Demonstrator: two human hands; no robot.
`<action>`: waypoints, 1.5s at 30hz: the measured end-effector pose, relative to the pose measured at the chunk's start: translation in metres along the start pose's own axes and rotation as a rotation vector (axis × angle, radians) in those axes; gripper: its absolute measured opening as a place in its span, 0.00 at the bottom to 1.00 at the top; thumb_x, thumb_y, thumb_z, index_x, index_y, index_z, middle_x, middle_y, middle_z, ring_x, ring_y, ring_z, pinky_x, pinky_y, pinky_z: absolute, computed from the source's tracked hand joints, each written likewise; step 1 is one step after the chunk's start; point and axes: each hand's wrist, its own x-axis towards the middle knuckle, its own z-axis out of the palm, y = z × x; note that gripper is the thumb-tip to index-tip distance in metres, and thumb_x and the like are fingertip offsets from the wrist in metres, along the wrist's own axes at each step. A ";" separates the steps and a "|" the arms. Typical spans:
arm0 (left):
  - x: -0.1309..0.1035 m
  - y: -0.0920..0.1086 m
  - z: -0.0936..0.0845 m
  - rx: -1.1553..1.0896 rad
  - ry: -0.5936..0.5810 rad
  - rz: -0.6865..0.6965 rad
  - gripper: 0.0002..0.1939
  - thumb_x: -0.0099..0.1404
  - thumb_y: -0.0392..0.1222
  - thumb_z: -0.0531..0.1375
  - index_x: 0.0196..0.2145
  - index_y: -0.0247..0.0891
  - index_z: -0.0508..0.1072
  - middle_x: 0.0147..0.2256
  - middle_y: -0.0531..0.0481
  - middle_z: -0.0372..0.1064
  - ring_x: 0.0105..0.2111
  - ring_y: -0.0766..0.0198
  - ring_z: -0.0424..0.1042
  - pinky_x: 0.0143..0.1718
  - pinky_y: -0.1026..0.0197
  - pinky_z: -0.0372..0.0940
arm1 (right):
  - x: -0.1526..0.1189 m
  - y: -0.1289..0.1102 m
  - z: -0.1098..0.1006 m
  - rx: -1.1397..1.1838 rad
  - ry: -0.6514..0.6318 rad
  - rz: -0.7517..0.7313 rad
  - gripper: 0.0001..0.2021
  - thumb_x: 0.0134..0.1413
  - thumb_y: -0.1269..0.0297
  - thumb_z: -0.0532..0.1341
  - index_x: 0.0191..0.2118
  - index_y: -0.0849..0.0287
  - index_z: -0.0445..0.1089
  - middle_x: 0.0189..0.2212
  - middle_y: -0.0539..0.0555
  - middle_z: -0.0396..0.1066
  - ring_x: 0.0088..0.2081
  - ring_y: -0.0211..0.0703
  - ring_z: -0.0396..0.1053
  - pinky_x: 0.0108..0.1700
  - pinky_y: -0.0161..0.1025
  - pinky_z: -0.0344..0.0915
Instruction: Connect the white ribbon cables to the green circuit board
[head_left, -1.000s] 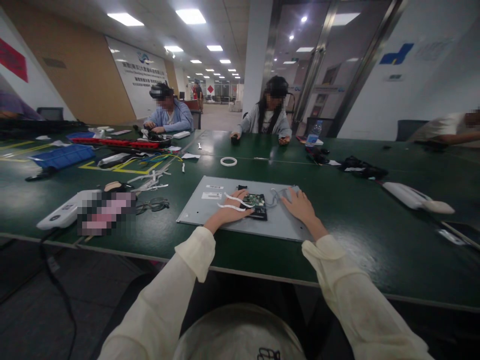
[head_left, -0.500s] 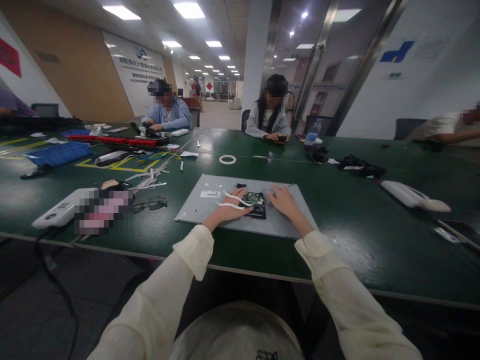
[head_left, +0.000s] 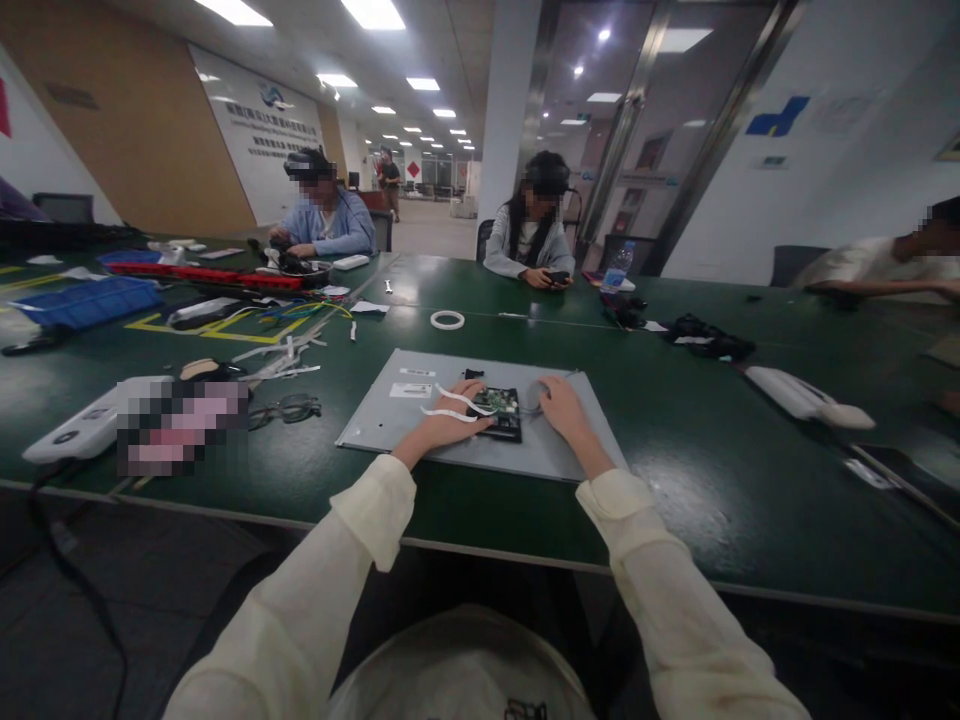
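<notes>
A grey flat panel [head_left: 382,400] with white labels lies on the green table before me. On it rests a green circuit board [head_left: 499,402] in a black housing. My left hand [head_left: 446,428] holds the housing's left side, thumb along the near edge and fingers at the far left. Two curved white strips [head_left: 450,412] cross over that hand toward the board. To the right of the board, my right hand [head_left: 564,408] has its fingers bent in on a thin grey cable [head_left: 531,410] that reaches toward the board. Its fingertips are partly hidden. A small black part [head_left: 473,374] lies beyond the board.
A white tape ring [head_left: 448,320] lies beyond the panel. Eyeglasses [head_left: 289,410], white strip scraps [head_left: 289,358], a white device [head_left: 94,418] and a blue tray [head_left: 86,303] are leftward. Another white device [head_left: 806,395] lies right. Two people sit across the table, another at far right.
The view has shifted slightly, moving the scene left. My right hand's fingers have drawn closer together beside the board. My left hand stays on the housing.
</notes>
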 end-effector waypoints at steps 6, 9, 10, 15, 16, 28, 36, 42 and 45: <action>-0.001 0.003 -0.002 0.004 -0.015 -0.020 0.31 0.57 0.50 0.58 0.56 0.40 0.56 0.57 0.45 0.53 0.58 0.54 0.53 0.58 0.50 0.50 | -0.001 -0.001 0.000 0.075 -0.030 -0.058 0.22 0.50 0.75 0.46 0.51 0.64 0.64 0.52 0.58 0.61 0.53 0.41 0.57 0.55 0.38 0.53; 0.000 0.004 -0.002 -0.001 -0.005 -0.011 0.31 0.56 0.49 0.58 0.55 0.40 0.56 0.57 0.44 0.54 0.57 0.54 0.54 0.58 0.51 0.50 | -0.003 -0.002 0.000 0.068 -0.006 -0.058 0.22 0.50 0.76 0.46 0.51 0.65 0.64 0.52 0.58 0.61 0.54 0.41 0.56 0.56 0.37 0.52; -0.001 0.004 -0.002 -0.002 0.001 -0.004 0.31 0.56 0.49 0.58 0.55 0.39 0.57 0.57 0.44 0.54 0.57 0.54 0.54 0.58 0.52 0.50 | -0.004 -0.002 0.000 0.066 0.012 -0.036 0.22 0.49 0.76 0.46 0.51 0.65 0.64 0.52 0.59 0.60 0.54 0.41 0.56 0.56 0.37 0.52; -0.002 0.004 -0.002 -0.003 0.005 -0.008 0.30 0.57 0.50 0.58 0.55 0.39 0.57 0.56 0.44 0.56 0.56 0.53 0.55 0.58 0.50 0.50 | -0.005 -0.003 -0.005 0.083 0.079 0.049 0.22 0.48 0.76 0.47 0.49 0.68 0.65 0.50 0.61 0.62 0.53 0.42 0.57 0.56 0.36 0.51; -0.002 0.004 -0.003 -0.002 -0.006 -0.018 0.30 0.57 0.50 0.57 0.55 0.40 0.57 0.55 0.45 0.57 0.56 0.53 0.55 0.58 0.50 0.50 | -0.005 -0.003 -0.007 0.086 0.082 0.052 0.21 0.48 0.75 0.48 0.49 0.68 0.65 0.50 0.61 0.63 0.53 0.42 0.58 0.56 0.36 0.52; 0.004 -0.001 -0.015 -0.054 0.184 -0.085 0.24 0.63 0.44 0.52 0.56 0.39 0.57 0.53 0.45 0.59 0.55 0.56 0.58 0.57 0.52 0.53 | -0.010 0.005 -0.018 -0.052 0.097 0.263 0.20 0.57 0.58 0.49 0.50 0.60 0.66 0.54 0.62 0.56 0.55 0.51 0.54 0.53 0.47 0.54; 0.007 -0.023 -0.012 0.045 0.343 -0.098 0.21 0.60 0.36 0.52 0.52 0.35 0.60 0.49 0.41 0.62 0.51 0.57 0.61 0.53 0.55 0.58 | -0.014 0.006 -0.013 -0.164 0.001 0.260 0.23 0.59 0.52 0.47 0.54 0.59 0.62 0.54 0.65 0.55 0.56 0.55 0.52 0.53 0.53 0.50; 0.009 -0.035 -0.005 0.037 0.255 -0.169 0.21 0.61 0.39 0.51 0.52 0.36 0.60 0.44 0.43 0.66 0.45 0.59 0.66 0.47 0.58 0.61 | -0.015 0.007 -0.012 -0.136 0.026 0.250 0.24 0.59 0.51 0.46 0.54 0.59 0.62 0.56 0.65 0.53 0.56 0.55 0.51 0.53 0.55 0.50; 0.010 -0.035 -0.003 0.057 0.222 -0.140 0.20 0.61 0.38 0.52 0.51 0.35 0.62 0.45 0.43 0.66 0.45 0.58 0.66 0.47 0.57 0.61 | -0.016 0.003 -0.015 -0.098 0.084 0.268 0.23 0.59 0.52 0.47 0.54 0.59 0.62 0.57 0.64 0.51 0.58 0.58 0.47 0.54 0.59 0.48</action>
